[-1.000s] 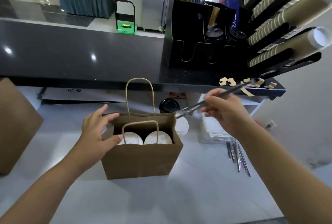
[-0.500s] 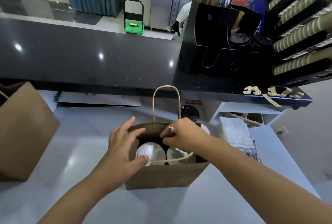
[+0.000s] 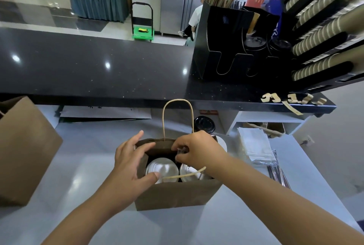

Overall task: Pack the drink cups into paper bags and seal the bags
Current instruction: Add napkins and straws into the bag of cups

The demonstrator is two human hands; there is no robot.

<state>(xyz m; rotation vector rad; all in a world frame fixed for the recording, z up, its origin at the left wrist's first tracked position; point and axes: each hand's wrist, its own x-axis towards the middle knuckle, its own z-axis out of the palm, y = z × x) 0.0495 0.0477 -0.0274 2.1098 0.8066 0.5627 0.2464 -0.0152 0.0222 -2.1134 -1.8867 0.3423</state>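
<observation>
Now I have my left hand (image 3: 131, 163) spread wide on the near-left rim of the paper bag (image 3: 177, 195), thumb hooked over the front wall, so I'd keep that brace firm while my right hand (image 3: 199, 151), pinched narrowly on something small and clear I can't identify, feeds it down beside the two cups (image 3: 162, 169) without denting their lids. Standing upright on the pale counter (image 3: 88, 146), mouth up, the bag runs left to right, its far handle (image 3: 177, 116) erect.
</observation>
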